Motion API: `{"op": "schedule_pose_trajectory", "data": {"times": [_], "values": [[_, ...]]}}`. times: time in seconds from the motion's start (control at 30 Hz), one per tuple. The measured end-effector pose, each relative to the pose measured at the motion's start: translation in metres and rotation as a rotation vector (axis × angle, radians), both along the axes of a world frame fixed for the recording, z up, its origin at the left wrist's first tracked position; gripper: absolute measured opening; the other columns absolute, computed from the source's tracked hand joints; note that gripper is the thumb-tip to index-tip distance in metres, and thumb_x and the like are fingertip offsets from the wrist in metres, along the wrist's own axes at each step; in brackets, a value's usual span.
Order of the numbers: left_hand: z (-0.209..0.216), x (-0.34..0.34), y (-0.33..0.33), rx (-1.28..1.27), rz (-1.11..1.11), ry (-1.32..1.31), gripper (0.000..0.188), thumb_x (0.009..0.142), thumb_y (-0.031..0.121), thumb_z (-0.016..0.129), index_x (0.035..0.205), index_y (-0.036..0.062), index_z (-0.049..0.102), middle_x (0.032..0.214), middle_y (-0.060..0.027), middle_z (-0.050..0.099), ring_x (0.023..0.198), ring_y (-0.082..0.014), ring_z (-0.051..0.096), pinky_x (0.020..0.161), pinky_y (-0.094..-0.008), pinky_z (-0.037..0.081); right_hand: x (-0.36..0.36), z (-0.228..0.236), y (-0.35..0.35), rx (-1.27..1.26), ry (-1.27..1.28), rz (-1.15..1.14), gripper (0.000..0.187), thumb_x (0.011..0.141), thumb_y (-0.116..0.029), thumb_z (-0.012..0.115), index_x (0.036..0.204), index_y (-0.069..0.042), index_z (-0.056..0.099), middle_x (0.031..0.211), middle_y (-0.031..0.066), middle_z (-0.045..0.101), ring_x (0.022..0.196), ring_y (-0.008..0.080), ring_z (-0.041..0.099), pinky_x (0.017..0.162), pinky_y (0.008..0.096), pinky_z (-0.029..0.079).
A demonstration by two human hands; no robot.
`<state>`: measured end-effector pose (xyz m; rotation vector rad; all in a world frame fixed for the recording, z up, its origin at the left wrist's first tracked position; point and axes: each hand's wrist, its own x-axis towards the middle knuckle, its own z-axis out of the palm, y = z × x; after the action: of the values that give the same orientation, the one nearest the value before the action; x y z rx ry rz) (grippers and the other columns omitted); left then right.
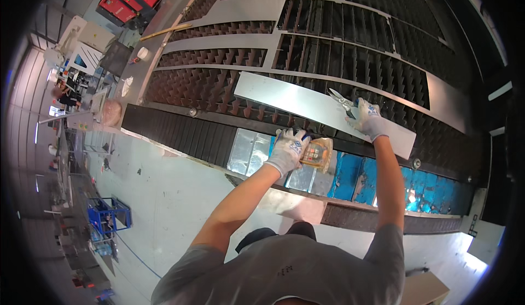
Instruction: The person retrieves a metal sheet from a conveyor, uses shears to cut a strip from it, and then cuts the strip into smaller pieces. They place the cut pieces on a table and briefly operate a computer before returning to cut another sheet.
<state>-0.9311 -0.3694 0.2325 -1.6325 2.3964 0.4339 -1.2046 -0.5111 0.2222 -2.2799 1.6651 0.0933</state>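
My left hand, in a pale work glove, is closed round the left end of a yellowish handheld remote control with a small keypad. The remote is over the near edge of a slatted metal bed. My right hand, gloved too, grips a pair of pliers whose jaws point up and left. Both pliers and hand are over a long flat strip of sheet metal, which lies slanted across the slats. Whether my right fingers touch the strip is hidden.
Rows of toothed slats fill the bed, crossed by a cut sheet skeleton. Along the near edge run blue and silver panels. A blue wheeled frame stands on the floor at left; red machines are beyond. A person is far left.
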Motion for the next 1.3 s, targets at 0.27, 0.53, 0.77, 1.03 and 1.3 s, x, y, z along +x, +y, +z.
{"op": "schedule_pose_trajectory", "data": {"times": [0.27, 0.53, 0.77, 1.03, 1.3], "values": [[0.011, 0.053, 0.092, -0.674, 0.154, 0.554, 0.097, 0.061, 0.042, 0.092, 0.135, -0.0044, 0.05, 0.124, -0.0216, 0.058, 0.11, -0.0374, 0.062, 0.096, -0.048, 0.052, -0.002, 0.022, 0.052, -0.286, -0.344, -0.311, 0.08, 0.072, -0.043, 0.087, 0.131, 0.004, 0.058, 0.119, 0.0242, 0.07, 0.113, 0.0399, 0.067, 0.094, 0.0431, 0.053], [-0.027, 0.246, 0.303, -0.146, 0.916, 0.915, 0.108, 0.066, 0.047, 0.093, 0.144, -0.0039, 0.039, 0.124, -0.0242, 0.062, 0.108, -0.0387, 0.068, 0.094, -0.0449, 0.055, 0.056, 0.028, 0.201, -0.238, -0.942, -0.434, 0.026, 0.084, -0.011, 0.082, 0.099, 0.001, 0.065, 0.087, 0.0012, 0.065, 0.078, 0.0119, 0.055, 0.073, 0.0284, 0.049], [-0.065, 0.441, 0.502, -0.161, 1.524, 1.027, 0.078, 0.067, 0.029, 0.096, 0.125, 0.0019, 0.053, 0.113, -0.0177, 0.068, 0.1, -0.0291, 0.069, 0.086, -0.0438, 0.056, 0.281, -0.038, 0.366, 0.039, -1.091, -0.462, 0.024, 0.092, -0.017, 0.076, 0.109, -0.002, 0.068, 0.094, 0.0002, 0.067, 0.081, 0.0088, 0.059, 0.075, 0.0251, 0.049], [-0.081, 0.684, 0.608, -0.648, 1.694, 0.989, 0.071, 0.076, 0.023, 0.092, 0.13, 0.0029, 0.051, 0.117, -0.0114, 0.063, 0.103, -0.0236, 0.063, 0.09, -0.0381, 0.053, 0.564, -0.124, 0.432, 0.423, -0.993, 0.332, 0.07, 0.104, -0.065, 0.037, 0.116, -0.006, 0.073, 0.114, 0.0122, 0.069, 0.1, 0.0302, 0.066, 0.093, 0.0423, 0.051], [-0.184, 0.785, 0.747, -0.296, 2.26, 0.764, 0.089, 0.072, 0.024, 0.093, 0.139, -0.004, 0.043, 0.135, -0.0197, 0.058, 0.121, -0.028, 0.059, 0.103, -0.0398, 0.049, 0.848, -0.128, 0.428, 0.802, -0.613, 0.158, 0.064, 0.078, -0.056, 0.081, 0.106, 0.0, 0.068, 0.099, 0.0205, 0.074, 0.093, 0.0307, 0.072, 0.085, 0.0411, 0.055]]}}
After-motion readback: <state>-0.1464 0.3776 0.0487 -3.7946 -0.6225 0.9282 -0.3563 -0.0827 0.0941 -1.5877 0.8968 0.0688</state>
